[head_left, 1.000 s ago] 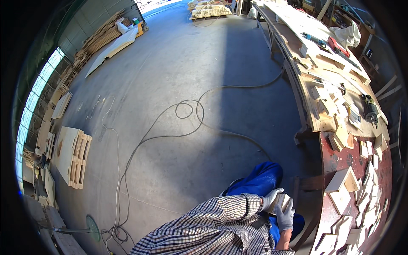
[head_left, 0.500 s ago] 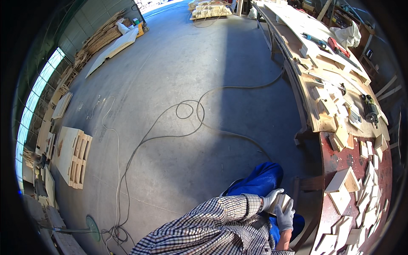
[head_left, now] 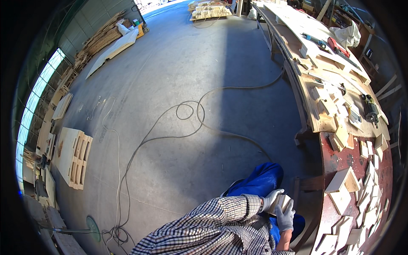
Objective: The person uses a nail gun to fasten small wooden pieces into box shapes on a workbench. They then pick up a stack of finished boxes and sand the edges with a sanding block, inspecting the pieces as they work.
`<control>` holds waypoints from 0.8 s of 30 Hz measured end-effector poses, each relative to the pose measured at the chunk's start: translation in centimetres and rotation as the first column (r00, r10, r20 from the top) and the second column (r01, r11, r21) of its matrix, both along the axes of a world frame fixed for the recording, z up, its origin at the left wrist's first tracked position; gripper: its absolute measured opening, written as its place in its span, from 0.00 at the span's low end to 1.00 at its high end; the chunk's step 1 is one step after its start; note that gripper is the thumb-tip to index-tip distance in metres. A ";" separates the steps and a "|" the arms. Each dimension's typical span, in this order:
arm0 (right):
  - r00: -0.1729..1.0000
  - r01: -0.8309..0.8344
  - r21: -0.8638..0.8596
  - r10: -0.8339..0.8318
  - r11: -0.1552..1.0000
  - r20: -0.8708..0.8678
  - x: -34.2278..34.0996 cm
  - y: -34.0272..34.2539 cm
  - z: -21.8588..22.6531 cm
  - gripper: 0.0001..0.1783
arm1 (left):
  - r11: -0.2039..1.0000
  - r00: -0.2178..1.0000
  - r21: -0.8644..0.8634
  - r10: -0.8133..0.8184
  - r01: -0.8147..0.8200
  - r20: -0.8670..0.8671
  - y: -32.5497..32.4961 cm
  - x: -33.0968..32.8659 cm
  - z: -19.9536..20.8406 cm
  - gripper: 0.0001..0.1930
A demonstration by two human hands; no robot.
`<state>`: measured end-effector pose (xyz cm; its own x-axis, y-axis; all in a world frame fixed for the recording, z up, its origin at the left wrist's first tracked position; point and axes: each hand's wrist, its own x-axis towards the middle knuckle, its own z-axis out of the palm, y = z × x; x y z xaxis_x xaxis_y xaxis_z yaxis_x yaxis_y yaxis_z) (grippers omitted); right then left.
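A: Grips?
B: Both gloved. Left hand [head_left: 270,199] & right hand [head_left: 285,216] clasp a small wood piece [head_left: 284,202] betw. them, over the blue trouser leg [head_left: 260,180], just off the counter's [head_left: 340,161] near left edge.
A: Around?
B: Wood offcuts [head_left: 345,180] on counter; cable [head_left: 187,111] on the floor.

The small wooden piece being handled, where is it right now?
Head view, lower right: the wooden piece sits between both gloved hands, left hand and right hand, beside the red workbench.

Grey concrete floor [head_left: 178,76] crossed by looping cables [head_left: 187,111], long wooden workbench [head_left: 323,123] along the right, pallet [head_left: 74,157] at left, windows [head_left: 36,102] on left wall, sunlight with broad shadow band.
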<state>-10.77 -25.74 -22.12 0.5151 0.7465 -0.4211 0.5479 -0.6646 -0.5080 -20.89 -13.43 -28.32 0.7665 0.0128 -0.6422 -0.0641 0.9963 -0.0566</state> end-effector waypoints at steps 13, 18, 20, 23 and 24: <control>1.000 0.022 -0.108 -0.022 0.994 0.005 -0.8 0.9 2.6 0.62 | 0.991 0.996 -0.124 -0.035 0.045 0.078 0.1 -0.1 0.2 0.32; 1.000 0.016 -0.092 -0.017 0.996 -0.012 -1.0 0.6 2.5 0.62 | 0.995 0.998 -0.087 -0.043 0.047 0.053 -0.2 -0.5 -0.2 0.32; 1.000 0.007 -0.085 -0.008 0.996 -0.018 -1.2 0.6 2.2 0.62 | 0.996 0.998 -0.079 -0.047 0.051 0.048 -0.2 -0.8 -0.4 0.32; 1.000 0.007 -0.077 -0.009 0.997 -0.024 -1.2 0.1 1.3 0.63 | 0.992 0.996 -0.102 -0.071 0.075 0.047 0.0 -1.2 0.3 0.32; 0.999 0.014 -0.084 -0.017 0.996 -0.031 -1.2 -0.1 1.5 0.63 | 0.989 0.995 -0.120 -0.084 0.089 0.047 -0.3 -1.1 0.4 0.32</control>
